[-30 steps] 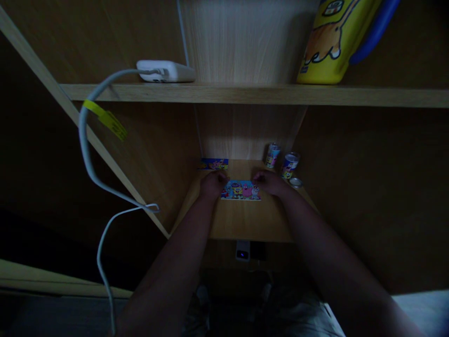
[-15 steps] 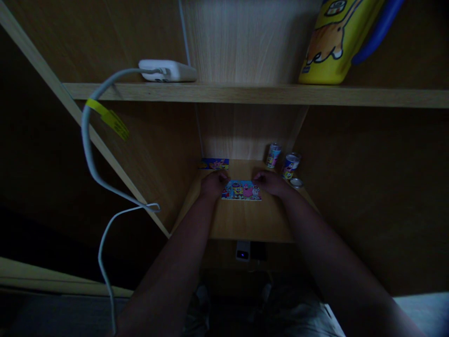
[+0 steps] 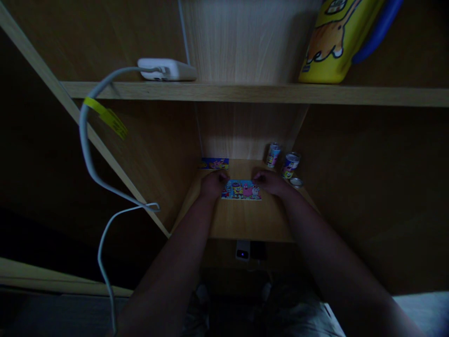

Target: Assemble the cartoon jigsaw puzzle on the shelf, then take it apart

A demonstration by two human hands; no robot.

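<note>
A small colourful cartoon picture (image 3: 241,190) lies flat on the lower wooden shelf (image 3: 242,220). My left hand (image 3: 212,183) rests curled at its left end, fingers bent onto the upper left corner. At the right end my right hand (image 3: 270,181) is curled the same way, fingertips on the upper right corner. Both hands pinch or press the picture's edges; the light is dim and the fingertips are hard to make out.
A second cartoon card (image 3: 214,163) leans at the shelf's back left. Two small printed cans (image 3: 289,164) and a round lid (image 3: 296,181) stand back right. On the upper shelf (image 3: 245,92) sit a white power adapter (image 3: 166,70) with cable (image 3: 87,159) and a yellow cartoon container (image 3: 333,42).
</note>
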